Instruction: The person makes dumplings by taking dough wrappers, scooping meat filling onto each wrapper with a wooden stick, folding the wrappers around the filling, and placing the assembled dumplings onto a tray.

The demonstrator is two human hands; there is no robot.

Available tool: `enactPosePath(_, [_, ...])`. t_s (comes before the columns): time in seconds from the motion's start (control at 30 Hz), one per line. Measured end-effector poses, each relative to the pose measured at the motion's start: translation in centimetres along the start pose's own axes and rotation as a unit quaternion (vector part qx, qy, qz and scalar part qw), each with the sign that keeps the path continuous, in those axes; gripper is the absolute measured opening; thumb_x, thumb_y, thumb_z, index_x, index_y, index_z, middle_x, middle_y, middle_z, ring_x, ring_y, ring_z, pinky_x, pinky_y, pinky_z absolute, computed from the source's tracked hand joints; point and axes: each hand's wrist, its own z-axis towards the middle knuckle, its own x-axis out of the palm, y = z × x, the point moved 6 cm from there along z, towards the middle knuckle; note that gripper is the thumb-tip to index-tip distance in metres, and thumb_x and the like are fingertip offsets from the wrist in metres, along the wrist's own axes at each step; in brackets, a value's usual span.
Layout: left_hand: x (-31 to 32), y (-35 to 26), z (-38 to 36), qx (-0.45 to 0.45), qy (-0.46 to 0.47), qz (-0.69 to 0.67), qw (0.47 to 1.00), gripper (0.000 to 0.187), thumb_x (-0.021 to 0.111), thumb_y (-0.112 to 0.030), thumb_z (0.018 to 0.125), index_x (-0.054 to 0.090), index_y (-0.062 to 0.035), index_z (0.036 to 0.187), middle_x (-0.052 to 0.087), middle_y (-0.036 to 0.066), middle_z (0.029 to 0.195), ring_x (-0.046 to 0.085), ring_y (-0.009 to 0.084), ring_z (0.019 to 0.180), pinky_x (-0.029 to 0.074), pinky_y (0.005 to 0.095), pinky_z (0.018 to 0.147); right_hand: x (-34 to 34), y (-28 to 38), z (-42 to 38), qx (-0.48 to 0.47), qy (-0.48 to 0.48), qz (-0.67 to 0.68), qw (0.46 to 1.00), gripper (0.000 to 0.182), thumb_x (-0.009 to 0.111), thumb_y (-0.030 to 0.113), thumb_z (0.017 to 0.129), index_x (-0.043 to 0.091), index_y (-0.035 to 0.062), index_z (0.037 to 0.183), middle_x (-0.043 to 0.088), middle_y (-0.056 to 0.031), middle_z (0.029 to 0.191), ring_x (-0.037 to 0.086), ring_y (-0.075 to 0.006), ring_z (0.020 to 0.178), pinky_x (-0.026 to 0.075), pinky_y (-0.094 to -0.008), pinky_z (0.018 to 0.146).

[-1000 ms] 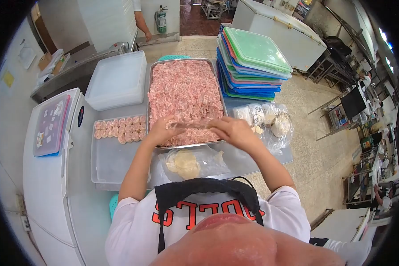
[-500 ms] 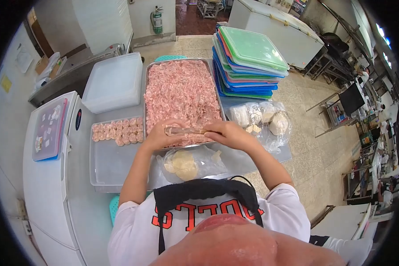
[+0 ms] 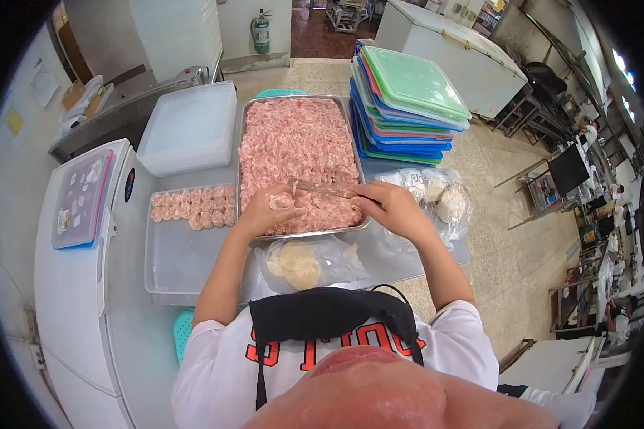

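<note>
My left hand (image 3: 268,209) cups a small dumpling wrapper with pink filling (image 3: 282,201) over the near end of a metal tray of minced meat (image 3: 297,154). My right hand (image 3: 391,207) grips a flat stick (image 3: 323,188) whose tip reaches across to the wrapper. Left of the meat tray lies a clear plastic tray (image 3: 175,257) with two rows of finished dumplings (image 3: 193,207) at its far end. In front of me a plastic bag of round wrappers (image 3: 300,262) rests on the table.
A stack of coloured tray lids (image 3: 408,100) stands at the far right, a white lidded container (image 3: 189,129) at the far left. More bagged wrappers (image 3: 436,193) lie right of my hand. White chest freezers (image 3: 71,286) flank the table. Other people work at right (image 3: 619,314).
The stick in my right hand has swung up from level and low to angled over the meat, its tip now at the wrapper in my left hand. Both hands shifted slightly away from me.
</note>
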Motion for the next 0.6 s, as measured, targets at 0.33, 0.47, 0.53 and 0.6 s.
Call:
enactPosePath(0.33, [1.0,1.9,0.0,-0.013,0.036,0.064,0.997,0.038,0.081,-0.027,0.070,0.065,-0.0040,0.096,0.064,0.009,0.088,0.062,0.0223,0.085,0.048,0.0332,0.080,1.9,0.1,-0.9,-0.021,0.045,-0.001,0.999,0.026,0.059,0.027,0.091,0.066,0.0081,0.108,0.067,-0.0131,0.095,0.065,-0.0333,0.084,0.052,-0.0411,0.072])
enactPosePath(0.47, [0.8,1.7,-0.2,-0.041,0.036,0.039,0.998,0.042,0.081,-0.032,0.069,0.064,-0.0047,0.097,0.064,0.011,0.091,0.061,0.0250,0.087,0.048,0.0352,0.081,2.7,1.7,-1.6,-0.046,0.005,-0.088,0.995,0.021,0.060,0.029,0.090,0.067,0.0145,0.102,0.064,-0.0084,0.085,0.064,-0.0310,0.074,0.053,-0.0418,0.064])
enactPosePath(0.53, [0.9,2.2,-0.4,-0.040,0.049,0.040,0.997,0.044,0.081,-0.034,0.070,0.064,-0.0049,0.098,0.064,0.011,0.092,0.061,0.0249,0.087,0.048,0.0352,0.081,2.5,1.0,-1.4,-0.038,0.005,-0.080,0.996,0.021,0.060,0.029,0.090,0.067,0.0145,0.103,0.065,-0.0088,0.086,0.065,-0.0312,0.075,0.052,-0.0413,0.064])
enactPosePath(0.6, [0.3,1.7,-0.6,0.028,-0.011,0.089,0.996,0.043,0.081,-0.031,0.070,0.064,-0.0041,0.099,0.066,0.010,0.091,0.062,0.0233,0.083,0.049,0.0333,0.079,1.4,0.4,-1.0,-0.035,0.010,-0.070,0.997,0.022,0.059,0.029,0.091,0.065,0.0141,0.106,0.066,-0.0102,0.092,0.065,-0.0322,0.078,0.052,-0.0418,0.065])
